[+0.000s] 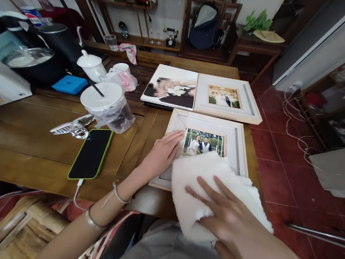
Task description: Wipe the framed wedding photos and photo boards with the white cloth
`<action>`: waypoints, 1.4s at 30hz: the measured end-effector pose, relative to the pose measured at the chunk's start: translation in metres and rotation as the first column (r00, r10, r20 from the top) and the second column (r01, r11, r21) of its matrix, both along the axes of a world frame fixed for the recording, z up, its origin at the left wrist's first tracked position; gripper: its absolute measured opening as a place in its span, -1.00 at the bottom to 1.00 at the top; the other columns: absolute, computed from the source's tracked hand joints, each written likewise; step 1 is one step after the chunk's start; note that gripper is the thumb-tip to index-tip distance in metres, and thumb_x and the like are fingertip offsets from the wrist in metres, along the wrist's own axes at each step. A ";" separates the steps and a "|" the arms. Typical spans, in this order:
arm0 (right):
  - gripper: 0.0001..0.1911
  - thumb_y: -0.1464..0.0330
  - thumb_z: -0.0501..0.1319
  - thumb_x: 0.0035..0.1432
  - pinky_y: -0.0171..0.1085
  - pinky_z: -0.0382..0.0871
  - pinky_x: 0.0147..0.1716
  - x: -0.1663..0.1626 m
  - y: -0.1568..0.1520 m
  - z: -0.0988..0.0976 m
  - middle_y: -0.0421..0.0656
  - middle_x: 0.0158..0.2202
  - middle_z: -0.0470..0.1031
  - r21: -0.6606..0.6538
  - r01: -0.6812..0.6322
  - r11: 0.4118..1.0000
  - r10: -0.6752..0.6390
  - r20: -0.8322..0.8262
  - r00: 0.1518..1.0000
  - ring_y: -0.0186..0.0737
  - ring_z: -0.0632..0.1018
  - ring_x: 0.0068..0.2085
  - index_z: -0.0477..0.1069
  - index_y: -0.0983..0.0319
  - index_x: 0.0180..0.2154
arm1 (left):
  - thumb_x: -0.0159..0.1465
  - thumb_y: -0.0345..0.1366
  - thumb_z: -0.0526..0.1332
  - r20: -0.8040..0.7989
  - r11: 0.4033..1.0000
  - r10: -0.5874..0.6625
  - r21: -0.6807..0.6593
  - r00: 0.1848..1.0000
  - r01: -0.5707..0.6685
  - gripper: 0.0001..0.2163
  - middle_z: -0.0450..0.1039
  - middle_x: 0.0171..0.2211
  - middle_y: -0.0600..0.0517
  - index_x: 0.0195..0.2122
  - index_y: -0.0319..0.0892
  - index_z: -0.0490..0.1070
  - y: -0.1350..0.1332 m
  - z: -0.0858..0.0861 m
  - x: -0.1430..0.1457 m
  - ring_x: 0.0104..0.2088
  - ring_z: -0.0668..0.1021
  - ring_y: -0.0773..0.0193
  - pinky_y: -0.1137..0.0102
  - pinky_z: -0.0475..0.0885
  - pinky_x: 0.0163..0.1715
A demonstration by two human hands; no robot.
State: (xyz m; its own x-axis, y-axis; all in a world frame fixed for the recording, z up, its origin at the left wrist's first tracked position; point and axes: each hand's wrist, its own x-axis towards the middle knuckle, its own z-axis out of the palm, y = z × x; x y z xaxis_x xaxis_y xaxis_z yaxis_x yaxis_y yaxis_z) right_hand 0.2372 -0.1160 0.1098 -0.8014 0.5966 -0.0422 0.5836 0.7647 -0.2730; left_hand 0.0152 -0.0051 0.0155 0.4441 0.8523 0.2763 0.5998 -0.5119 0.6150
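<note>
A light wooden picture frame [242,148] lies face up near the table's front edge, with a wedding photo [203,143] inside a wide pale mount. My left hand [164,151] rests on its left side, fingers stretched out flat and holding nothing. Over the frame's lower right part lies a white fluffy cloth [199,170], which hides that corner. My right hand [219,209] has hold of the cloth, its fingers spread across the top and the thumb side partly hidden. Behind are a second framed photo [250,101] and a photo panel [172,88], side by side.
Left of the frame are a charging phone [91,154], a silver hair clip [75,126] and a lidded white cup [104,97] in a plastic bag. A blue box [70,84], a black pot [33,66] and a white teapot [91,67] stand farther back. Red tiled floor [288,176] lies right of the table.
</note>
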 end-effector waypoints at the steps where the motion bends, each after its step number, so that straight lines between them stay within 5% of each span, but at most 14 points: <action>1: -0.51 0.57 0.15 -0.22 0.09 0.06 0.30 -0.001 0.002 -0.003 -0.19 0.29 0.15 0.007 0.027 1.000 -0.027 -0.010 1.000 0.09 0.18 0.29 0.54 0.08 -0.21 | 0.39 -0.39 -0.05 0.004 1.000 -0.001 0.000 1.000 0.001 -0.64 0.24 0.25 -0.11 0.20 -0.17 0.22 0.000 -0.001 0.000 0.28 0.26 0.13 0.05 0.22 0.24; 4: -0.50 0.60 0.13 -0.21 0.19 0.01 0.29 -0.001 0.023 -0.019 -0.12 0.31 0.09 0.021 0.142 0.990 -0.142 -0.004 0.990 0.13 0.11 0.31 0.54 0.17 -0.18 | 0.36 -0.48 -0.09 0.029 1.000 -0.021 0.005 0.999 0.021 -0.59 0.23 0.25 -0.12 0.21 -0.16 0.21 0.000 -0.003 -0.002 0.29 0.25 0.14 0.04 0.20 0.25; 10: -0.54 0.60 0.09 -0.06 0.31 -0.12 0.27 0.021 0.097 -0.045 -0.07 0.32 0.10 0.264 0.329 0.907 -0.337 -0.016 0.942 0.11 0.03 0.34 0.49 0.25 -0.10 | 0.21 -0.63 -0.09 0.075 0.998 -0.065 0.003 0.995 0.064 -0.44 0.22 0.26 -0.11 0.23 -0.13 0.18 0.003 -0.004 -0.005 0.30 0.22 0.16 0.01 0.17 0.27; 14: -0.53 0.59 0.08 0.02 0.33 -0.12 0.26 0.032 0.145 -0.050 -0.01 0.33 0.08 0.387 0.405 0.828 -0.420 -0.049 0.906 0.16 0.00 0.35 0.45 0.31 -0.01 | 0.18 -0.64 -0.09 0.059 0.998 -0.061 -0.005 0.996 0.061 -0.42 0.21 0.26 -0.15 0.23 -0.18 0.18 0.005 -0.005 -0.004 0.31 0.21 0.15 0.00 0.17 0.27; 18: -0.51 0.58 0.07 0.03 0.35 -0.10 0.25 0.028 0.167 -0.049 0.01 0.33 0.08 0.389 0.415 0.822 -0.432 -0.048 0.901 0.20 -0.02 0.35 0.42 0.34 0.03 | 0.17 -0.64 -0.09 0.068 0.999 -0.053 -0.008 0.996 0.053 -0.40 0.22 0.26 -0.14 0.24 -0.15 0.17 0.005 -0.004 -0.004 0.30 0.22 0.13 -0.02 0.16 0.26; 24: -0.51 0.61 0.10 -0.07 0.24 -0.09 0.29 0.002 0.110 -0.038 -0.06 0.30 0.16 0.212 0.249 0.945 -0.263 0.040 0.964 0.14 0.02 0.34 0.50 0.29 -0.07 | 0.14 -0.66 -0.10 0.060 1.000 -0.019 -0.002 0.998 0.019 -0.39 0.23 0.25 -0.14 0.21 -0.18 0.21 0.005 -0.004 -0.002 0.30 0.23 0.15 0.00 0.17 0.26; 32: -0.60 0.54 0.16 -0.08 0.16 0.06 0.29 -0.020 -0.005 -0.028 -0.19 0.32 0.11 0.062 0.284 0.957 -0.282 -0.027 0.959 0.20 0.06 0.32 0.54 0.13 -0.18 | 0.17 -0.65 -0.10 0.048 1.000 0.007 0.003 0.999 -0.007 -0.44 0.23 0.25 -0.16 0.20 -0.23 0.22 0.004 -0.006 0.000 0.30 0.23 0.16 0.04 0.16 0.28; 36: -0.61 0.52 0.17 -0.11 0.14 0.10 0.28 -0.014 -0.006 -0.023 -0.27 0.31 0.12 0.024 0.264 0.964 -0.264 0.001 0.964 0.17 0.07 0.32 0.53 0.08 -0.22 | 0.19 -0.64 -0.10 0.064 1.000 -0.008 0.020 0.998 0.007 -0.43 0.23 0.26 -0.12 0.21 -0.19 0.21 0.004 -0.006 -0.001 0.30 0.23 0.17 0.03 0.15 0.28; 42: -0.56 0.55 0.14 -0.10 0.14 0.08 0.28 0.003 0.029 -0.034 -0.14 0.31 0.12 0.151 0.283 0.947 -0.291 0.039 0.956 0.11 0.07 0.33 0.51 0.17 -0.14 | 0.16 -0.66 -0.10 0.032 1.000 -0.008 0.001 0.999 0.008 -0.42 0.24 0.25 -0.15 0.21 -0.23 0.22 0.003 -0.003 -0.001 0.29 0.24 0.16 0.03 0.17 0.27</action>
